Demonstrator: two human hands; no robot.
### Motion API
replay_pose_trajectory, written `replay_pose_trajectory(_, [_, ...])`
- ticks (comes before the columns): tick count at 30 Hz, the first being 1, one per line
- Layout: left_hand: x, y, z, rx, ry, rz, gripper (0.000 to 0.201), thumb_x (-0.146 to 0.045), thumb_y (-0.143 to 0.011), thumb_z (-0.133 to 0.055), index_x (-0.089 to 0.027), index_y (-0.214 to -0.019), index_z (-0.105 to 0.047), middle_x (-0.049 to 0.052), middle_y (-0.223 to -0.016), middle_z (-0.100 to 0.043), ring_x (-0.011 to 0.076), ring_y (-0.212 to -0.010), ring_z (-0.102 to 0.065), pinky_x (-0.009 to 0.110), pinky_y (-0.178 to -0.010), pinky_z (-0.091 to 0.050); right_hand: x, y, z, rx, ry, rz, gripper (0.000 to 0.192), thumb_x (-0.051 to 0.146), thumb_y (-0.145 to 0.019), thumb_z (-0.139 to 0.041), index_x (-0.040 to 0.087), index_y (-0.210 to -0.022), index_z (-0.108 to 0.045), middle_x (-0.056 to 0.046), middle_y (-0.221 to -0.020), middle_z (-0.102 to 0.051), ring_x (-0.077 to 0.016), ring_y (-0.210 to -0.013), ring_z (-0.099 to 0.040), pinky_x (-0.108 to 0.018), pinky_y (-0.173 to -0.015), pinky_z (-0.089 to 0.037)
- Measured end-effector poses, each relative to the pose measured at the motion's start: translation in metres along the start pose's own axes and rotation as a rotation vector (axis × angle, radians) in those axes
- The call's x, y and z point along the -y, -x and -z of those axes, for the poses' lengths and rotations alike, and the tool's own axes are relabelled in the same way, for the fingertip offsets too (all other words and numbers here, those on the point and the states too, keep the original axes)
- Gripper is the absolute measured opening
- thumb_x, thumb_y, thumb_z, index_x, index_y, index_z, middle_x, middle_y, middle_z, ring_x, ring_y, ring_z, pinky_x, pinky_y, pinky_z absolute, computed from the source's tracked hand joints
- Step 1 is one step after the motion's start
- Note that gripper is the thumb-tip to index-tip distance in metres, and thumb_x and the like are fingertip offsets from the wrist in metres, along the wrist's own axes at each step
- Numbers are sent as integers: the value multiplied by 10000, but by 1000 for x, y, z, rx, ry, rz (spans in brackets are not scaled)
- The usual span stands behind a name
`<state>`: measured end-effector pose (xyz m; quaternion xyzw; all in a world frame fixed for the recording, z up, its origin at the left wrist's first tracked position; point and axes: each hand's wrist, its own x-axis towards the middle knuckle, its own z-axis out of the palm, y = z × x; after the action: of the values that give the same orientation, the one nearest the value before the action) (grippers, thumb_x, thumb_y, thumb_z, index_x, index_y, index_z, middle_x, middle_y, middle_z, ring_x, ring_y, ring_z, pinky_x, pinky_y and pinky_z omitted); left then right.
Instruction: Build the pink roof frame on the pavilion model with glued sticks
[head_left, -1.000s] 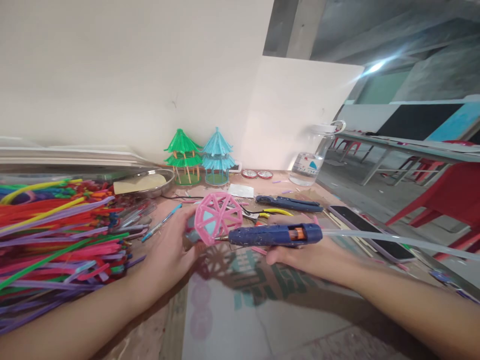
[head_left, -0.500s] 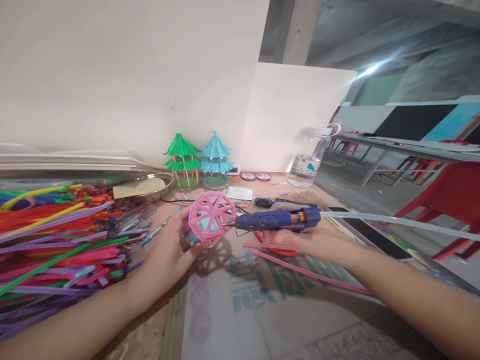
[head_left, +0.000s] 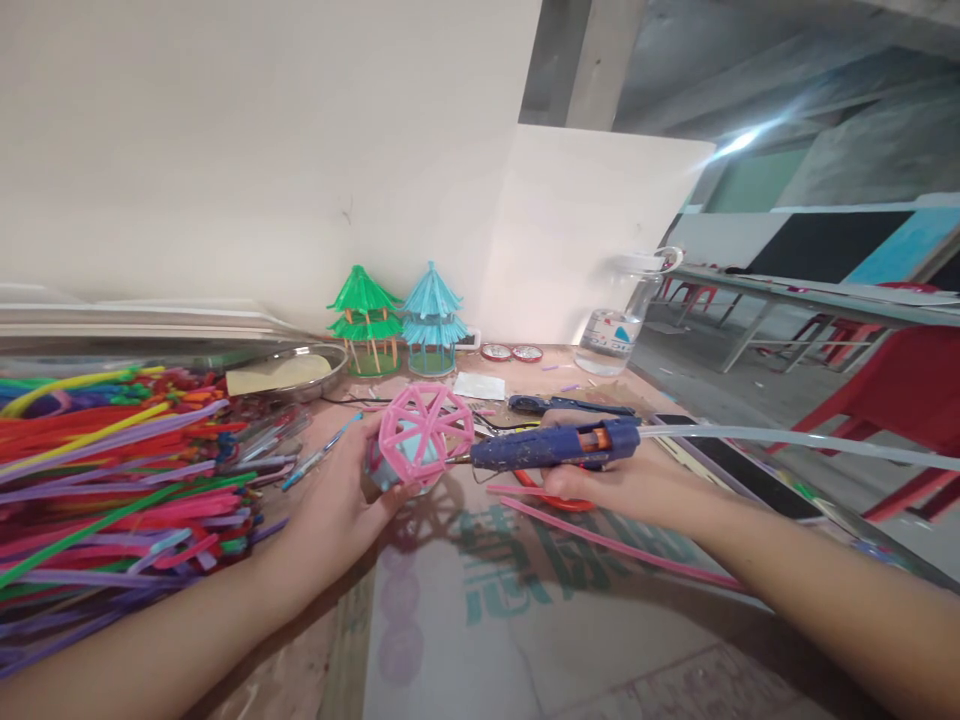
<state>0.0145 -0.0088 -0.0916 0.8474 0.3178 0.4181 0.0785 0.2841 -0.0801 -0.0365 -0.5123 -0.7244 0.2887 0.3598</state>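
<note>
Between the fingers and thumb of my left hand (head_left: 349,500) is a small pink wheel-shaped frame (head_left: 424,432) with spokes, and something pale blue shows behind it. My right hand (head_left: 600,480) is wrapped round a dark blue hot glue gun (head_left: 525,447), pointing left. Its metal nozzle is at the lower right rim of the pink frame; whether they touch I cannot tell. A long clear glue stick (head_left: 750,433) runs out of the gun's back. Pink strips (head_left: 600,535) and red-orange scissor handles (head_left: 566,504) lie beneath my right hand.
Colourful pipe cleaners (head_left: 112,490) pile up at the left, by a metal bowl (head_left: 330,375). Behind stand a green pagoda model (head_left: 364,325), a blue pagoda model (head_left: 433,320) and a water bottle (head_left: 611,320). A phone (head_left: 750,475) lies at the right.
The glue gun has tilted, its nozzle shifting slightly down along the pink frame's right rim. My left hand and the frame have hardly moved.
</note>
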Motion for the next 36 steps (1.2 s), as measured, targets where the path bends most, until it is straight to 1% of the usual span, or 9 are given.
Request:
replay_pose_trajectory(3, [1,0,0,-8,-5,-5,452,-440,-927,-557,-238,-1310,-428,118,-1272,-602,295,-1180,-593,463,-975,-499,0,0,-2,-10,-33,11,300,515,-717,-694,225,-715,-615,-16,-760,-704,-202,-704,-657,-314,-663,-544])
replay_pose_trajectory(8, [1,0,0,-3,-10,-4,458,-445,-929,-557,-232,-1313,-429,123,-1278,-602,302,-1185,-590,467,-980,-494,3,0,-2,19,-69,7,244,453,-743,-679,221,-746,-604,-13,-772,-696,-185,-687,-651,-305,-662,-550])
replay_pose_trajectory(13, [-2,-1,1,-1,-5,-11,453,-464,-926,-560,-236,-1300,-442,117,-1257,-616,302,-1167,-604,461,-960,-506,6,0,-2,36,-67,37,254,414,-758,-669,217,-667,-535,-15,-731,-671,-180,-664,-642,-311,-637,-559])
replay_pose_trajectory(17, [-2,-1,0,-6,-11,-14,435,-427,-934,-558,-235,-1307,-440,113,-1270,-608,290,-1174,-598,449,-969,-499,8,0,-4,16,-88,-30,224,365,-736,-682,224,-660,-526,-3,-696,-655,-190,-657,-649,-311,-600,-552])
replay_pose_trajectory(21, [2,1,0,-1,-6,-16,445,-400,-933,-562,-233,-1322,-425,119,-1285,-600,297,-1193,-586,463,-985,-486,9,1,-6,3,-108,-76,224,342,-708,-700,225,-643,-520,15,-668,-646,-185,-653,-652,-303,-615,-554])
replay_pose_trajectory(26, [4,2,-1,7,-1,5,449,-419,-929,-549,-223,-1313,-423,127,-1277,-604,311,-1190,-589,477,-975,-488,13,0,-8,-93,-58,-194,228,346,-610,-739,225,-599,-546,45,-585,-601,-159,-583,-613,-275,-578,-538])
replay_pose_trajectory(30, [4,2,-1,3,12,13,463,-453,-923,-552,-224,-1307,-429,129,-1268,-609,317,-1186,-593,483,-976,-486,18,-1,-8,-68,-94,-198,210,346,-600,-725,226,-579,-553,48,-550,-597,-142,-535,-573,-269,-572,-535])
replay_pose_trajectory(34, [3,1,-2,-6,16,13,456,-454,-924,-547,-220,-1300,-438,127,-1262,-614,312,-1176,-601,474,-965,-491,16,-1,-8,-101,-50,-224,242,370,-588,-742,232,-583,-543,34,-592,-618,-159,-568,-582,-285,-584,-539])
replay_pose_trajectory(36, [3,1,-2,-15,24,16,456,-450,-917,-554,-221,-1296,-445,121,-1263,-616,307,-1179,-601,466,-972,-490,13,-1,-7,-78,-66,-189,240,367,-612,-730,235,-603,-530,33,-617,-623,-163,-591,-593,-283,-601,-537])
